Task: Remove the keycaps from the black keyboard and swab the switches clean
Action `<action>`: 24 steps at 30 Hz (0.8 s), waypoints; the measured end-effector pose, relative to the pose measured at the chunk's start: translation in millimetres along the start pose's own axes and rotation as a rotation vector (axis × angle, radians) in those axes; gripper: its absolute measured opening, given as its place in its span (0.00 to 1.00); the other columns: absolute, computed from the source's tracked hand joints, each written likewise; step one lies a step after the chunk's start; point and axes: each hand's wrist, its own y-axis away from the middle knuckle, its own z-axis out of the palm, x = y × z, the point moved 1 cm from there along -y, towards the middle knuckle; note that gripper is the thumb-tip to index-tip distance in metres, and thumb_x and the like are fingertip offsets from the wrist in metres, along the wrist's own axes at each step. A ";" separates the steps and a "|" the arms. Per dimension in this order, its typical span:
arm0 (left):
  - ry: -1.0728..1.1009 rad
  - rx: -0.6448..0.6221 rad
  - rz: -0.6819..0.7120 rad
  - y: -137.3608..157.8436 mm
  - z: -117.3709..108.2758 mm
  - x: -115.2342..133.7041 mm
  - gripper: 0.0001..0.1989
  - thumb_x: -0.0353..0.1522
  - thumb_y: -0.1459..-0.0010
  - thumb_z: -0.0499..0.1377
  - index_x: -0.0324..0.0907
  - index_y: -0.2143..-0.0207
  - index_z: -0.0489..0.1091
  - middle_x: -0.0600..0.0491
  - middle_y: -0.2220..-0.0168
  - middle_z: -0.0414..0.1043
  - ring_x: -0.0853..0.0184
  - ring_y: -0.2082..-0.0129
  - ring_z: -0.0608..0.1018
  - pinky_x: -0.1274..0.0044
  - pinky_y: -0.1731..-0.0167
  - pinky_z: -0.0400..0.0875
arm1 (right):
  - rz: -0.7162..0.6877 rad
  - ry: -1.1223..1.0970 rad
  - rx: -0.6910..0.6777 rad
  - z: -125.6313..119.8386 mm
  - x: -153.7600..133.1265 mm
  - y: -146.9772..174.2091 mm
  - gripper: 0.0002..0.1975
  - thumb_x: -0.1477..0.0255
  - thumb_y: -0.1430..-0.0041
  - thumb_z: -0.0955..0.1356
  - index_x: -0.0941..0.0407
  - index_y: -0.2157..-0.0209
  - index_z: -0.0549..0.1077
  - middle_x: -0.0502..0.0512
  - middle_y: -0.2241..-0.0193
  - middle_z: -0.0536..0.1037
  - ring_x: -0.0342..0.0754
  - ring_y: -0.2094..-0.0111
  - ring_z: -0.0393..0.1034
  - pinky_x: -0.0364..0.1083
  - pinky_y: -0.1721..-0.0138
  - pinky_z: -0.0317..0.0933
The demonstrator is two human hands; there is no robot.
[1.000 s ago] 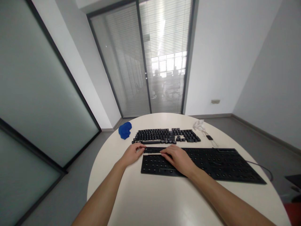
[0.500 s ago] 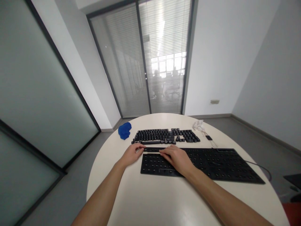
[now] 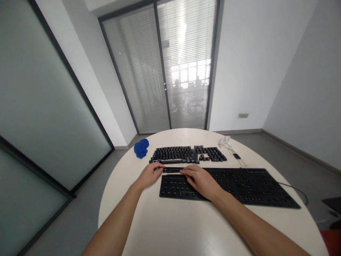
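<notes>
A black keyboard panel (image 3: 247, 186) without keycaps, dotted with rows of small holes or stems, lies across the table in front of me. Along its far left part runs a narrow black strip (image 3: 172, 170), and a pale gap shows between strip and panel. My left hand (image 3: 150, 175) pinches the strip's left end between thumb and fingers. Over the panel's left half rests my right hand (image 3: 199, 179), its bent fingers and thumb closed at the strip's near edge by the pale gap. The fingertips' undersides are hidden.
Behind the panel, black keycaps (image 3: 172, 153) lie laid out in keyboard order. A blue cloth-like piece (image 3: 141, 148) is at the far left of the round white table (image 3: 165, 227). To the far right are a crumpled white item (image 3: 225, 142) and a small black tag (image 3: 236, 156) on a cord. A cable (image 3: 294, 187) leaves the panel's right side.
Both hands stay almost in place. My right hand's fingers have drawn slightly closer together; the panel and keycaps have not visibly moved.
</notes>
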 end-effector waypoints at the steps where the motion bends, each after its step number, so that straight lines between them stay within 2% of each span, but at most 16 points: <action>1: 0.000 0.000 0.001 0.0 -0.2 0.6 0.11 0.31 0.39 0.57 0.42 0.58 0.77 0.50 0.60 0.79 0.62 0.61 0.78 0.72 0.58 0.71 | 0.010 0.005 0.001 -0.9 -0.1 0.2 0.15 0.79 0.37 0.64 0.54 0.53 0.78 0.56 0.56 0.80 0.51 0.54 0.72 0.50 0.49 0.66; 5: 0.001 -0.007 0.006 -0.3 0.0 3.0 0.11 0.32 0.39 0.57 0.42 0.58 0.77 0.50 0.60 0.79 0.62 0.61 0.78 0.72 0.59 0.71 | 0.063 0.030 0.002 -4.9 0.8 1.2 0.14 0.78 0.37 0.64 0.53 0.54 0.79 0.56 0.59 0.80 0.52 0.56 0.73 0.51 0.50 0.67; 10: 0.007 0.006 0.009 -1.2 -0.1 5.0 0.10 0.32 0.39 0.57 0.42 0.59 0.78 0.49 0.61 0.79 0.62 0.61 0.78 0.72 0.58 0.72 | 0.061 0.029 -0.009 -7.2 3.7 1.6 0.21 0.82 0.41 0.64 0.53 0.50 0.77 0.56 0.54 0.80 0.52 0.53 0.73 0.52 0.48 0.66; 24: 0.007 0.000 0.003 -1.1 -0.6 9.2 0.11 0.32 0.38 0.56 0.42 0.58 0.78 0.50 0.61 0.79 0.62 0.61 0.78 0.73 0.60 0.71 | 0.147 0.092 -0.024 -12.4 4.3 3.0 0.21 0.82 0.40 0.63 0.49 0.50 0.77 0.52 0.51 0.80 0.52 0.51 0.75 0.51 0.50 0.69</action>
